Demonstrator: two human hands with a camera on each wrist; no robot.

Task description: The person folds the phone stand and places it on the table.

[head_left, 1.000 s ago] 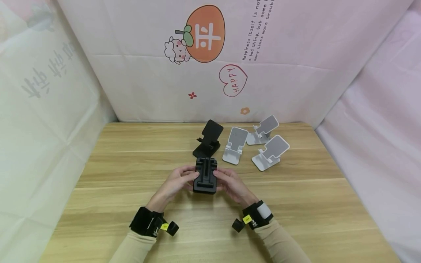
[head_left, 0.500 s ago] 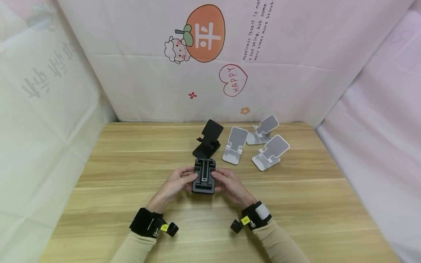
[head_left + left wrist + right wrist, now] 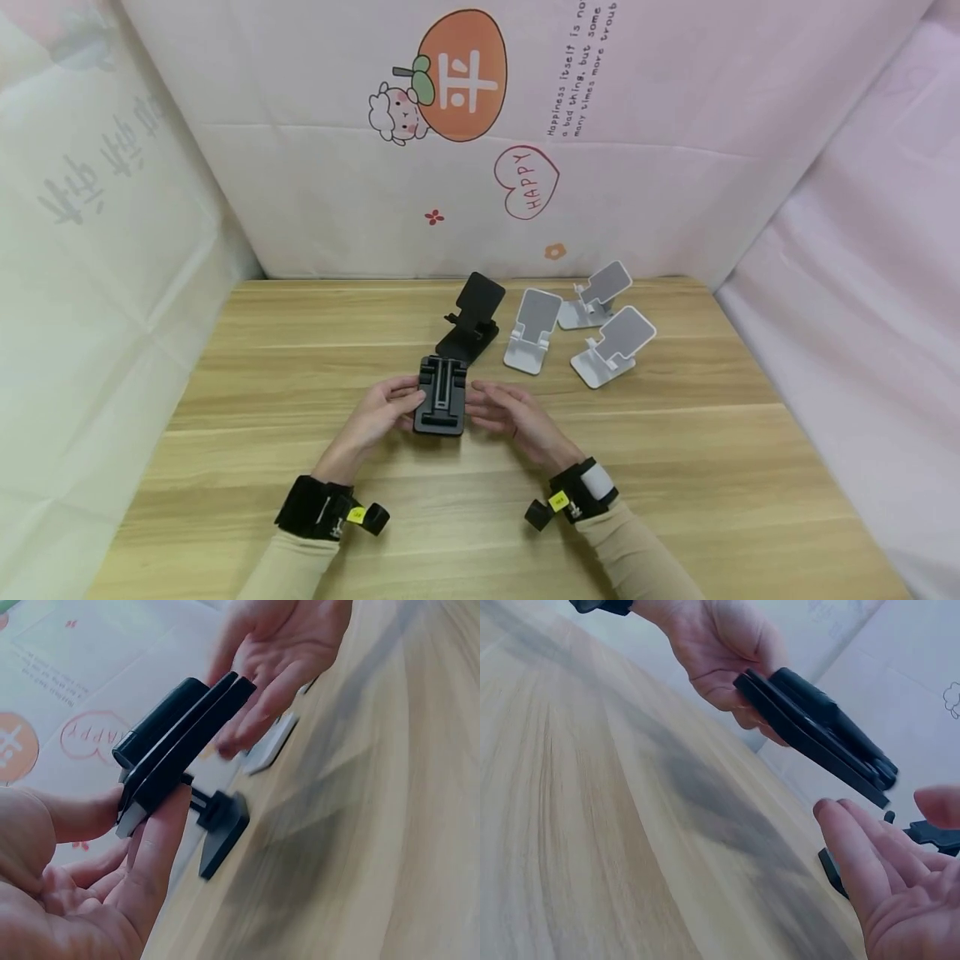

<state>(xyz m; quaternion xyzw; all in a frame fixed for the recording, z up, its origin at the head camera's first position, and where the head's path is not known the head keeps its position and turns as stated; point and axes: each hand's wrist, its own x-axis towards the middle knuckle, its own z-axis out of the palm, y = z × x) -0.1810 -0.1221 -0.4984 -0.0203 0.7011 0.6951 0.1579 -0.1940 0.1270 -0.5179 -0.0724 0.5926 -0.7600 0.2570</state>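
A folded black phone stand (image 3: pixel 441 397) is held above the table by my left hand (image 3: pixel 377 413), thumb on the upper face and fingers beneath its left side. In the left wrist view the folded stand (image 3: pixel 187 735) is seen edge-on, pinched between thumb and fingers. My right hand (image 3: pixel 522 421) is beside the stand's right edge with its fingers extended. The right wrist view shows a gap between those fingertips (image 3: pixel 831 817) and the stand (image 3: pixel 817 727). Just behind it, an unfolded black phone stand (image 3: pixel 480 302) stands on the table.
Three unfolded white phone stands with grey pads stand at the back right: one near the middle (image 3: pixel 537 317), one farther back (image 3: pixel 604 285) and one at the right (image 3: pixel 626 333). A printed cloth (image 3: pixel 337 200) hangs behind the wooden table (image 3: pixel 300 333).
My right hand has let go of the folded black phone stand, its fingers now straightened. The left hand has carried the stand a little to the left.
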